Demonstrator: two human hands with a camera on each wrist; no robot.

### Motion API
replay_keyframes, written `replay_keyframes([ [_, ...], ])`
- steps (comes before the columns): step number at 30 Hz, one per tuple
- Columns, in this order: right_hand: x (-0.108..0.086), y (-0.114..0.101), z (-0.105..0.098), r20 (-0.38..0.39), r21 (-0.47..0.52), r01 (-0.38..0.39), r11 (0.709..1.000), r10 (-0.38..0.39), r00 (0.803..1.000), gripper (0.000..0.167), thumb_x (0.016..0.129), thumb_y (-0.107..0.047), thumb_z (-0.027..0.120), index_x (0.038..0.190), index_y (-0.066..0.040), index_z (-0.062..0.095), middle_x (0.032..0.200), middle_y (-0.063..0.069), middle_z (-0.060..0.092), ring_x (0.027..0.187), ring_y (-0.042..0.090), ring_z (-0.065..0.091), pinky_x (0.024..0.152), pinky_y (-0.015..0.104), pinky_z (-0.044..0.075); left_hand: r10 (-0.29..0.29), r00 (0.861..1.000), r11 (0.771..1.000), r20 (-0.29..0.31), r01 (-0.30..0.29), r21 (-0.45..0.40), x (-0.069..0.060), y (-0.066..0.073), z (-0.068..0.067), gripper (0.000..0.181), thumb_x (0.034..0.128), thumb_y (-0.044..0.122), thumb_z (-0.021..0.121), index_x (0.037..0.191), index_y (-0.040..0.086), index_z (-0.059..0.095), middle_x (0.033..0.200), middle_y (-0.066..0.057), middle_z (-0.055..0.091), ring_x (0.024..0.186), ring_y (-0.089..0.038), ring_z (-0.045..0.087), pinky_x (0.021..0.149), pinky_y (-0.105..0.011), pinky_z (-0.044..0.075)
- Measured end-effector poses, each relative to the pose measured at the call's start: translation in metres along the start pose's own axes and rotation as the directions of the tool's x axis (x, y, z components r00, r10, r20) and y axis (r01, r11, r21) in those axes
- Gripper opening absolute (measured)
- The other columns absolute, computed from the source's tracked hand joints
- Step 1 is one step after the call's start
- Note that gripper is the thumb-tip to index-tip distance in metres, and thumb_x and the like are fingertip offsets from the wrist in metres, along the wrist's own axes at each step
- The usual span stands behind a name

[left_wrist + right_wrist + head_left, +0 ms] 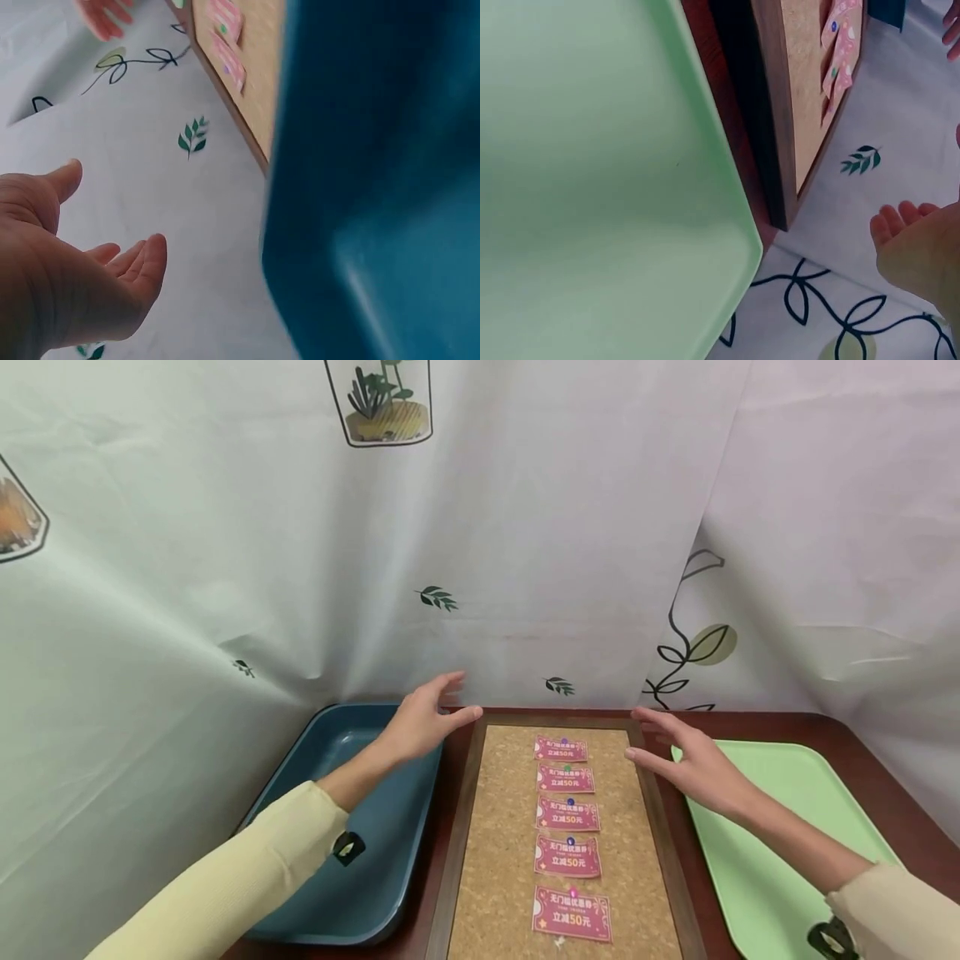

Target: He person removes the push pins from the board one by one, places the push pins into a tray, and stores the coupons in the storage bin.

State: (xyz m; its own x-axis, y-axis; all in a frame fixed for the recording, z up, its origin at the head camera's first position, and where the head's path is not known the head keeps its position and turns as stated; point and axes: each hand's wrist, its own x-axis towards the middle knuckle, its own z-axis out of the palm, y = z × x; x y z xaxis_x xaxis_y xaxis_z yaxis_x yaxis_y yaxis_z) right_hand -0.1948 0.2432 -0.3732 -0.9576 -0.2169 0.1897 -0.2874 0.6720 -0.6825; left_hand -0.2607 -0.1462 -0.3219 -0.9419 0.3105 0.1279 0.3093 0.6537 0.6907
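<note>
1. Step, as we judge it: hands poised, nothing gripped — left hand and right hand hang near the far corners of the cork board.
2. Fingers: on each, the thumb is spread from the lightly bent fingers; we see no pinch.
3. Coupons: five, pink, in one column down the board, each with a pin at its top edge.
4. Next move, our estimate: handling a coupon would call for lowering a hand inside the frame and closing thumb and finger.
5. Around: blue tray left, green tray right, on the red table; patterned cloth behind.
6. In the way: the pins probably hold the coupons fast; trays lie beneath the forearms.
</note>
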Motion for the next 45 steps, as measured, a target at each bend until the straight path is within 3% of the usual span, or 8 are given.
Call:
replay_keyframes([
  [7,0.021,-0.001,0.018,0.015,-0.015,0.007,1.0,-0.007,1.0,0.069,0.105,-0.04,0.068,0.158,-0.003,0.045,0.159,0.026,0.047,0.142,0.05,0.047,0.106,0.067,0.045,-0.121,0.991,0.966,0.048,0.129,-0.225,0.021,0.004,0.024,0.064,0.1042,0.03,0.072,0.159,0.01,0.046,0.156,-0.013,0.054,0.142,-0.032,0.053,0.11,-0.051,0.048],
  [13,0.038,0.0,0.025,-0.02,0.015,0.02,1.0,-0.02,1.0,0.062,0.105,-0.036,0.07,0.153,-0.002,0.052,0.151,0.025,0.055,0.136,0.046,0.054,0.105,0.064,0.047,-0.196,0.974,0.873,0.113,0.226,-0.433,0.028,0.009,0.047,0.057,0.1057,0.021,0.07,0.157,0.007,0.048,0.155,-0.017,0.053,0.14,-0.033,0.054,0.113,-0.051,0.045],
  [16,0.046,0.001,0.029,-0.001,0.053,-0.006,0.999,0.006,1.0,0.063,0.105,-0.038,0.069,0.153,0.0,0.051,0.151,0.025,0.055,0.133,0.045,0.057,0.104,0.062,0.049,-0.224,0.966,0.852,0.13,0.259,-0.454,0.03,0.01,0.057,0.057,0.1059,0.022,0.069,0.157,0.007,0.049,0.154,-0.018,0.054,0.139,-0.035,0.056,0.115,-0.051,0.043],
  [22,0.059,0.005,0.036,0.039,0.091,-0.056,0.994,0.053,0.998,0.065,0.105,-0.04,0.069,0.152,0.001,0.051,0.15,0.025,0.056,0.139,0.045,0.052,0.109,0.064,0.044,-0.244,0.96,0.863,0.137,0.28,-0.42,0.037,0.013,0.075,0.053,0.1058,0.023,0.07,0.152,0.005,0.054,0.145,-0.019,0.059,0.134,-0.041,0.059,0.111,-0.053,0.047],
  [31,0.077,0.009,0.043,0.113,0.143,-0.091,0.986,0.075,0.991,0.058,0.106,-0.037,0.068,0.149,0.0,0.057,0.152,0.025,0.054,0.144,0.046,0.045,0.113,0.066,0.038,-0.261,0.958,0.905,0.122,0.286,-0.313,0.049,0.013,0.101,0.043,0.1062,0.016,0.067,0.146,0.002,0.06,0.135,-0.017,0.064,0.121,-0.034,0.065,0.1,-0.048,0.054],
  [35,0.083,0.009,0.048,0.134,0.181,-0.141,0.973,0.118,0.984,0.052,0.106,-0.034,0.068,0.146,-0.001,0.061,0.154,0.026,0.052,0.147,0.047,0.041,0.115,0.068,0.034,-0.275,0.952,0.909,0.131,0.302,-0.286,0.05,0.012,0.112,0.039,0.1058,0.011,0.065,0.143,0.001,0.061,0.132,-0.016,0.066,0.118,-0.032,0.065,0.098,-0.045,0.055],
  [39,0.087,0.011,0.054,0.147,0.212,-0.165,0.963,0.135,0.98,0.048,0.107,-0.03,0.067,0.144,0.0,0.062,0.153,0.026,0.053,0.144,0.046,0.044,0.114,0.065,0.037,-0.298,0.945,0.905,0.136,0.325,-0.275,0.05,0.011,0.121,0.036,0.1043,0.011,0.067,0.139,0.0,0.063,0.127,-0.016,0.069,0.11,-0.03,0.067,0.094,-0.043,0.056],
  [45,0.093,0.014,0.062,0.148,0.194,-0.176,0.965,0.148,0.978,0.043,0.107,-0.025,0.067,0.142,0.0,0.064,0.149,0.026,0.056,0.14,0.044,0.048,0.111,0.061,0.041,-0.318,0.942,0.92,0.107,0.334,-0.204,0.055,0.01,0.13,0.035,0.1019,0.016,0.073,0.133,0.001,0.067,0.119,-0.012,0.071,0.101,-0.024,0.068,0.088,-0.039,0.058],
])
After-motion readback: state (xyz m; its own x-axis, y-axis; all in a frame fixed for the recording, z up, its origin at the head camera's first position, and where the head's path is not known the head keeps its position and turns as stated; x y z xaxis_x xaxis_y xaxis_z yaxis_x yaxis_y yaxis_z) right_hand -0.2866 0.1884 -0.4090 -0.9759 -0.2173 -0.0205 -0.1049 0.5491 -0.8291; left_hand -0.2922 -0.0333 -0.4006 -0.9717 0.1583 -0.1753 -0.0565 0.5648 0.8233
